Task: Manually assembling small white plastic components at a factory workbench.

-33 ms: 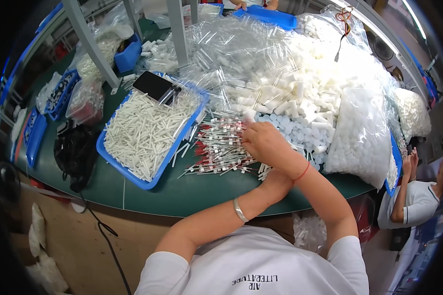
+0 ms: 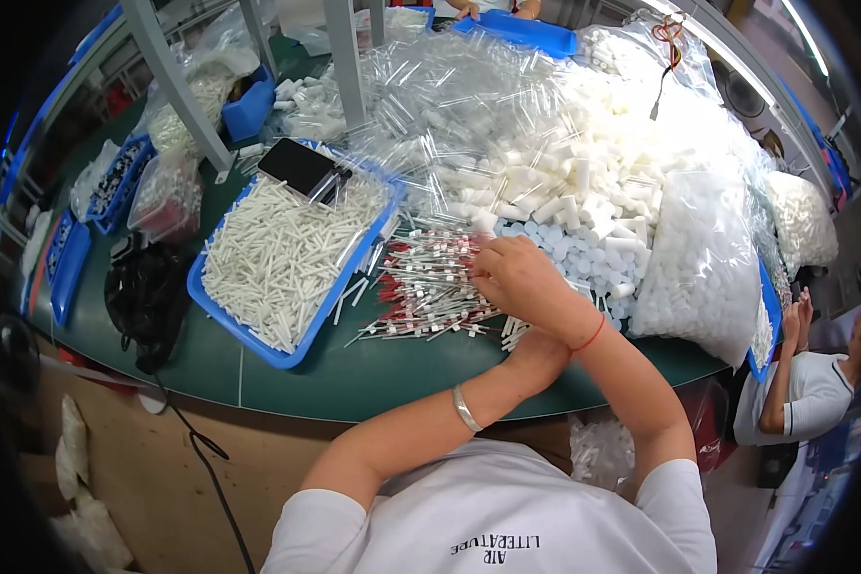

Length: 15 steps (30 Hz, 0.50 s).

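Nearest us: bangle point(image 2: 468, 408) on the left forearm, then the left hand point(image 2: 542, 360) just inside the table point(image 2: 191, 359) edge. It's tucked by the right wrist, fingers hidden; we can't tell whether they're apart, together or gripping anything.

Next out: right hand point(image 2: 521, 277), red cord point(image 2: 587, 337) at its wrist. Fingers bent, tips drawn in at the right end of the red-and-white sticks point(image 2: 430, 287). We can't tell if one is pinched.

Key relation: the sticks lie directly left of the right hand, at its fingertips. Long axes run mostly left-right, across our front, a few skewed. Right hand is the nearer one; left hand sits off the pile's near right corner.

Left of the pile: blue tray point(image 2: 284, 360) of white rods point(image 2: 273, 258), phone point(image 2: 298, 166) at its far edge. Right and beyond the right hand: pale discs point(image 2: 557, 241), with a clear bag point(image 2: 694, 268) farther right. Farther: white tubes point(image 2: 569, 206), clear tubes point(image 2: 430, 96) to their left. Farthest: a co-worker's hands by a blue bin point(image 2: 521, 33), cut off by the frame top.

Hard to read: glare bleaches the far right of the heap; the right hand covers part of the sticks.
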Motion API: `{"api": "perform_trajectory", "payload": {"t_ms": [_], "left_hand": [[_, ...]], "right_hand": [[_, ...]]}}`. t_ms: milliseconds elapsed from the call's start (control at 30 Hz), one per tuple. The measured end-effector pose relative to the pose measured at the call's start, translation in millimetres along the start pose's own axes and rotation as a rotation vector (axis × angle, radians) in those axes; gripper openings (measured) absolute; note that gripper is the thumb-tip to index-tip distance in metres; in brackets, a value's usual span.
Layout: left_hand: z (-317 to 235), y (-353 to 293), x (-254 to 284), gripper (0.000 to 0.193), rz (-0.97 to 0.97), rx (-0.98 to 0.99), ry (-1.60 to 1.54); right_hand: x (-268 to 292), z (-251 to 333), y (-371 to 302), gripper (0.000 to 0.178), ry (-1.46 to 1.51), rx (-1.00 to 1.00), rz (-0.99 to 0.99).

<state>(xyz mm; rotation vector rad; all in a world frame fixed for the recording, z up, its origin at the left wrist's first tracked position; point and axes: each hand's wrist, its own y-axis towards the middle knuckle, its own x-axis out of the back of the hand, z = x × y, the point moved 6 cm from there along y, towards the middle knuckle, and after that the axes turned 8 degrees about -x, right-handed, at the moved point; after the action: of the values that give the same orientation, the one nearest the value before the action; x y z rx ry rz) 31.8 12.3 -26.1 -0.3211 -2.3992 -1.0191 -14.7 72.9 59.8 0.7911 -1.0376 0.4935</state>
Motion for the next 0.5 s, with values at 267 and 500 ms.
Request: {"api": "perform_trajectory", "payload": {"t_ms": [267,500], "left_hand": [[-15,3,17,0.029,0.230,0.294,-0.236],[-30,-37,53,0.016,0.189,0.218,-0.062]], "right_hand": [[13,-19,-12,0.010,-0.123,-0.110,0.086],[3,-6,-12,0.011,0.017,-0.026,-0.015]]}}
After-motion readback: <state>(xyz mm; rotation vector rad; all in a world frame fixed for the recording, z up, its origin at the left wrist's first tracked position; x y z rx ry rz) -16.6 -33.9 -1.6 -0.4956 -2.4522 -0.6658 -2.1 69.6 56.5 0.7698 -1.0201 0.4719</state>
